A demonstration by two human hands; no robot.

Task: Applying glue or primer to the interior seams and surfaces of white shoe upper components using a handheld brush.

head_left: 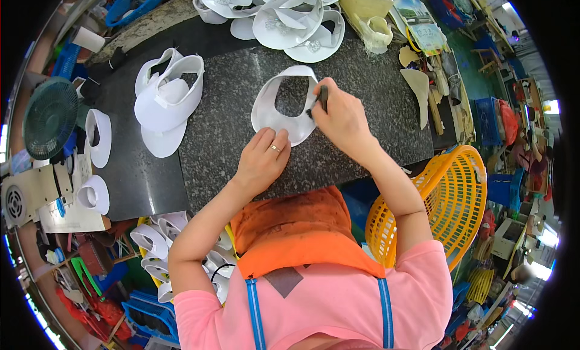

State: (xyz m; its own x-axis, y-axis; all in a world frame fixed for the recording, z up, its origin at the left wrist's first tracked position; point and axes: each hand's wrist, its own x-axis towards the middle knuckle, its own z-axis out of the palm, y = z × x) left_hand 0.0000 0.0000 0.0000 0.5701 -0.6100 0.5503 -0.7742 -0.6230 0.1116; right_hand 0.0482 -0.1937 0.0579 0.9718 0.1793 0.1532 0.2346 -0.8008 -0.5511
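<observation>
Visor [295,130], one, white: flat on the speckled slab [223,138] in front of the person, curved closed edge toward the body, dark stone showing through its opening.

Left hand [263,161], bare, ring [275,147] on one finger: fingers lightly bent and close together, tips on the visor's near left edge; whether it pinches the edge or only presses down, cannot tell.

Right hand [344,117], bare: curled closed around a small dark tool [323,98], handle upward, tip at the visor's right side; exact contact unclear.

Stack [172,105], several white visors: left of the slab, on a darker top, overlapping.

Loose visors, two, white: one [104,141] farther left, standing on its edge; one [96,195] nearer the person, curled.

Pile [287,21], white visors, some with pale decoration: beyond the worked visor, at the slab's far edge.

Jug [367,6], yellowish, translucent: right of the pile.

Template [415,87], cream, curved: toward the slab's right end.

Basket [468,187], yellow, perforated: beside the person's right arm.

Fan [51,117], dark green: far left.

Apron [302,229], orange: worn over a pink shirt [338,301].
</observation>
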